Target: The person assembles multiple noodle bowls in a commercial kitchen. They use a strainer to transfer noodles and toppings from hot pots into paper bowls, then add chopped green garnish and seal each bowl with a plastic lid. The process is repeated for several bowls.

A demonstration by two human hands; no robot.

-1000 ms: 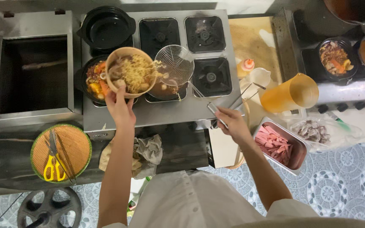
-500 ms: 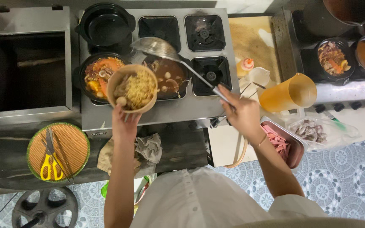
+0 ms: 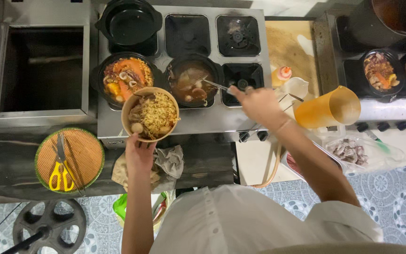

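Note:
My left hand [image 3: 139,153] holds a tan paper bowl [image 3: 150,114] filled with yellow noodles and meatballs, over the front edge of the stove [image 3: 212,124]. My right hand [image 3: 254,103] grips a metal utensil [image 3: 214,85] whose far end dips into a black pot of brown broth [image 3: 191,81] in the middle of the stove. Left of that pot stands a black pot of red seafood soup [image 3: 127,77], just behind the bowl.
An empty black pot [image 3: 130,23] sits at the back left burner. A woven tray with yellow scissors [image 3: 62,175] lies at the left. An orange jug [image 3: 327,110], a squeeze bottle [image 3: 283,74], a bag of meat [image 3: 351,151] and two filled pots [image 3: 379,68] stand at the right.
The wire strainer is gone from view; my right hand has dropped lower, its utensil now in the broth pot. The bowl has come nearer to me, off the red soup pot.

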